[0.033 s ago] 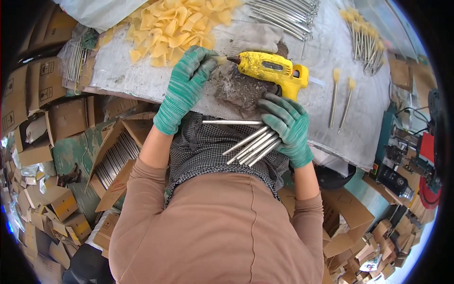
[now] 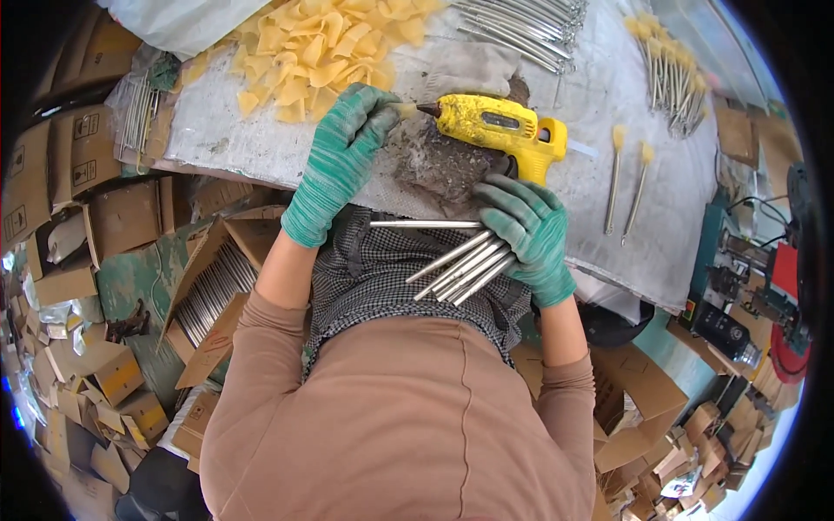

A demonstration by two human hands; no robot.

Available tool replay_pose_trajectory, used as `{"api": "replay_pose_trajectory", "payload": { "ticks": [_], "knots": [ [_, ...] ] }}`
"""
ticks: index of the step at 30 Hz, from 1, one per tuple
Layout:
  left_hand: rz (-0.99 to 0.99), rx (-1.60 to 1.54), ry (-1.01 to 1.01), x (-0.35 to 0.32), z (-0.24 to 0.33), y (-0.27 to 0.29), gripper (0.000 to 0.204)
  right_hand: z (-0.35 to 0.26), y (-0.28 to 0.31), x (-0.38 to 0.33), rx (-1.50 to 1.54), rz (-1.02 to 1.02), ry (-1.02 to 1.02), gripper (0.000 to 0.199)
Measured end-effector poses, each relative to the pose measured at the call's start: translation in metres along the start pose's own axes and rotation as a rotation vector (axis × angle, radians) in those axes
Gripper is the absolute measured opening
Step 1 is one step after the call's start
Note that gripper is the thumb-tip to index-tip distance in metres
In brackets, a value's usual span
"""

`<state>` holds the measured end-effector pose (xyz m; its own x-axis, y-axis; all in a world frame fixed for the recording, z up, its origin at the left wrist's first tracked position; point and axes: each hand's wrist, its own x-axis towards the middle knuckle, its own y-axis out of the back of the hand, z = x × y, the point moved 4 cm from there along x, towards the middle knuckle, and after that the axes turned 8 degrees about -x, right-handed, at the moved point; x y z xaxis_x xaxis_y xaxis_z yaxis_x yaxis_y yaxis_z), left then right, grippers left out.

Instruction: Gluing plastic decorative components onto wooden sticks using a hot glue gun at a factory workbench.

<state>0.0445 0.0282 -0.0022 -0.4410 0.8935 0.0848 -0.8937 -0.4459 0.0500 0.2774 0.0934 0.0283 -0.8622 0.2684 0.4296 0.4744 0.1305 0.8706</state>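
Pile of yellow sponge pieces point(image 2: 304, 48) at worktop point(image 2: 608, 208) rear left, left hand point(image 2: 343, 161) fingers pinching one sponge piece point(image 2: 405, 109) against nozzle of yellow glue gun point(image 2: 499, 126), right hand point(image 2: 526, 230) fingers clamped around bundle of metal rods point(image 2: 456, 265), finished swabs point(image 2: 627, 178) lying right.

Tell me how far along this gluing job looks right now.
Done: two rods with yellow tips lie on the table, and a bunch more sits further back. In hand: the left hand holds a small yellow piece at the glue gun nozzle, while the right hand holds a fan of bare metal rods. Left: those rods, another bare bundle and a big pile of yellow pieces.
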Motion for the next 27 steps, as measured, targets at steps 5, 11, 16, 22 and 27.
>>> {"api": "replay_pose_trajectory", "payload": {
  "ticks": [5,11,16,22,27],
  "knots": [
    [-0.059,0.123,-0.098,0.002,0.002,0.0,0.014,0.0,-0.001,-0.004,-0.025,-0.022,-0.036,0.03],
    [-0.057,0.077,-0.109,0.002,0.01,-0.003,0.013,0.002,-0.001,-0.005,-0.013,0.054,-0.054,0.033],
    [0.003,0.201,-0.213,-0.002,0.03,-0.004,0.014,0.012,0.01,-0.019,0.099,0.174,-0.337,0.036],
    [-0.038,0.181,-0.242,-0.002,0.039,-0.007,0.014,0.003,0.018,-0.009,-0.095,0.19,-0.378,0.048],
    [-0.085,0.227,-0.307,-0.003,0.042,-0.007,0.012,0.006,0.02,-0.008,-0.129,0.09,-0.343,0.047]
  ]
}}
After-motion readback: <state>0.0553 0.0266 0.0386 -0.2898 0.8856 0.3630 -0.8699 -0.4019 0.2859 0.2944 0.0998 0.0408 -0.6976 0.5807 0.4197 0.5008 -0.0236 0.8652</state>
